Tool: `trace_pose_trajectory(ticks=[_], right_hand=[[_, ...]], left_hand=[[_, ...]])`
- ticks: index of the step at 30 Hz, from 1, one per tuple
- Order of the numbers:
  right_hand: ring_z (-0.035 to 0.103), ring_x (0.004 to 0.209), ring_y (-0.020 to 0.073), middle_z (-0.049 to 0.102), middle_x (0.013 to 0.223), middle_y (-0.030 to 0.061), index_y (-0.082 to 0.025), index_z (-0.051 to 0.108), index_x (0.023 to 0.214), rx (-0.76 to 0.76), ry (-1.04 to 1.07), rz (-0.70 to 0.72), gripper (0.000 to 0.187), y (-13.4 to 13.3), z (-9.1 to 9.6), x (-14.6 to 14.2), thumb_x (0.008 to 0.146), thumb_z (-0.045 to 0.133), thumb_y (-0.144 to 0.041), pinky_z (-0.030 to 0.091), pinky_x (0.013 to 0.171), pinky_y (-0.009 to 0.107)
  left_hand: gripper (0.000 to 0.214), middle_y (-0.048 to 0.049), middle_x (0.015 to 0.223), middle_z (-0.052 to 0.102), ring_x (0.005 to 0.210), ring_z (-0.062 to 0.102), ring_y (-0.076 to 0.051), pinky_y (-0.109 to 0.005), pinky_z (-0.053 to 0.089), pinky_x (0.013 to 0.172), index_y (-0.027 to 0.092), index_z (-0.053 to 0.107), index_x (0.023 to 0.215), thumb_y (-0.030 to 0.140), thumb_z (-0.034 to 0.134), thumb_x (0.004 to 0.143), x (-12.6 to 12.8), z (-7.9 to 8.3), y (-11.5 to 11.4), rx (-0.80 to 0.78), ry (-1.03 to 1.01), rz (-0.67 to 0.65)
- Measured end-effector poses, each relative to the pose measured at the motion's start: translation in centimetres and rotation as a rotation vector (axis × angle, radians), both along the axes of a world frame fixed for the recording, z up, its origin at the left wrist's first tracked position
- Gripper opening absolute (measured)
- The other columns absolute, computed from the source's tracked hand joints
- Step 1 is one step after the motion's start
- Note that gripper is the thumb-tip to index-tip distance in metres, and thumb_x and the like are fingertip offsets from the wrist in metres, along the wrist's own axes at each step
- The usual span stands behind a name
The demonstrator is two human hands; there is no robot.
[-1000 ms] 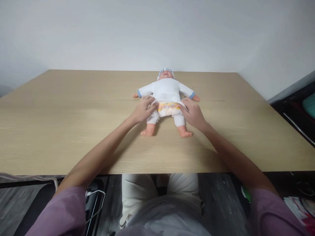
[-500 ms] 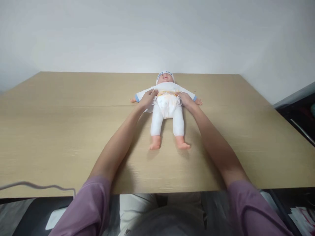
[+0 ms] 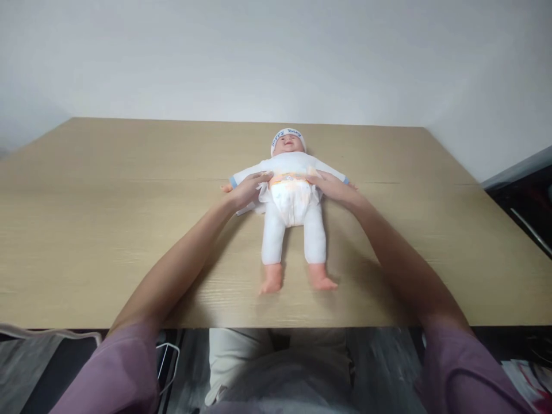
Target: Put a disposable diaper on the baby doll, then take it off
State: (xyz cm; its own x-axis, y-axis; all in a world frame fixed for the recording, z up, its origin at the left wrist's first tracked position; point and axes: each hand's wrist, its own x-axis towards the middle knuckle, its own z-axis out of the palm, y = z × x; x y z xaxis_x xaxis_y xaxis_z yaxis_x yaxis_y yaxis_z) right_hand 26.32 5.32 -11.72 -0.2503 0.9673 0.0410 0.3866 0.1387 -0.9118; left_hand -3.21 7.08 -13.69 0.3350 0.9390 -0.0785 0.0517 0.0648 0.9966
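A baby doll (image 3: 272,244) in a white outfit and a lettered headband lies on its back, feet towards me. Around its hips is a white diaper (image 3: 292,202) with an orange waistband. My left hand (image 3: 251,187) is closed on the diaper's waist at the doll's left side as I see it, and loose white material hangs under that hand. At the opposite side of the waist, my right hand (image 3: 331,186) is closed on the diaper too, fingers on the waistband. Some of the fingertips are blurred.
The doll lies on a wide wooden table (image 3: 129,241) with a pale wall (image 3: 259,57) behind it. A white cable (image 3: 52,332) runs along the near left edge. Dark objects stand at the far right (image 3: 528,195), and papers (image 3: 524,376) lie below the table's right side.
The doll has slid towards me, its feet now closer to the near table edge. Both hands have come along with it at the diaper's waist, and my elbows are spread wider.
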Motion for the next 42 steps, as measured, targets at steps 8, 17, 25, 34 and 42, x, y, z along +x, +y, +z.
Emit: trace_pose_trajectory(ticks=[8, 17, 25, 34, 42], right_hand=[[0.069, 0.078, 0.0207, 0.077, 0.097, 0.0045, -0.024, 0.071, 0.114, -0.087, -0.018, -0.063, 0.038, -2.9, 1.0, 6.5, 0.088, 0.088, -0.047, 0.059, 0.079, 0.037], [0.07, 0.11, 0.0337, 0.076, 0.102, 0.0121, -0.023, 0.067, 0.114, 0.399, -0.545, -0.353, 0.024, -6.6, -6.2, 5.1, 0.1, 0.067, -0.043, 0.053, 0.101, 0.048], [0.069, 0.092, 0.029, 0.074, 0.091, 0.0058, -0.026, 0.061, 0.099, 0.273, -0.569, -0.478, 0.026, -5.7, -6.3, 4.1, 0.098, 0.074, -0.049, 0.05, 0.082, 0.039], [0.058, 0.073, 0.0212, 0.064, 0.072, -0.0001, -0.026, 0.059, 0.079, 0.139, -0.265, -0.407, 0.039, -5.4, -5.2, 5.2, 0.091, 0.074, -0.06, 0.044, 0.072, 0.034], [0.044, 0.06, 0.0138, 0.051, 0.065, -0.0058, -0.025, 0.059, 0.08, 0.019, 0.096, -0.264, 0.043, -5.2, -2.0, 5.7, 0.085, 0.08, -0.062, 0.038, 0.062, 0.03]], left_hand=[[0.04, -0.0076, 0.135, 0.074, 0.111, 0.071, -0.024, -0.037, 0.057, 0.091, 0.027, 0.067, 0.127, 0.049, 0.075, 0.096, -0.4, 5.1, -1.8, 0.187, 0.299, 0.141], [0.032, -0.0142, 0.138, 0.073, 0.136, 0.058, -0.04, -0.058, 0.045, 0.116, 0.021, 0.073, 0.122, 0.047, 0.063, 0.107, 8.9, 6.7, -6.6, 0.88, 0.877, -0.03], [0.042, -0.0171, 0.143, 0.066, 0.137, 0.053, -0.047, -0.061, 0.041, 0.115, 0.023, 0.077, 0.128, 0.053, 0.072, 0.098, 10.0, 5.8, -5.9, 0.899, 1.061, -0.034], [0.062, -0.0208, 0.144, 0.062, 0.142, 0.047, -0.056, -0.068, 0.033, 0.119, 0.023, 0.079, 0.127, 0.07, 0.083, 0.088, 10.0, 4.7, -5.0, 0.876, 0.937, -0.044], [0.063, -0.0216, 0.149, 0.059, 0.147, 0.04, -0.06, -0.072, 0.028, 0.12, 0.024, 0.079, 0.133, 0.064, 0.088, 0.085, 10.1, 5.0, -5.2, 0.803, 0.931, -0.066]])
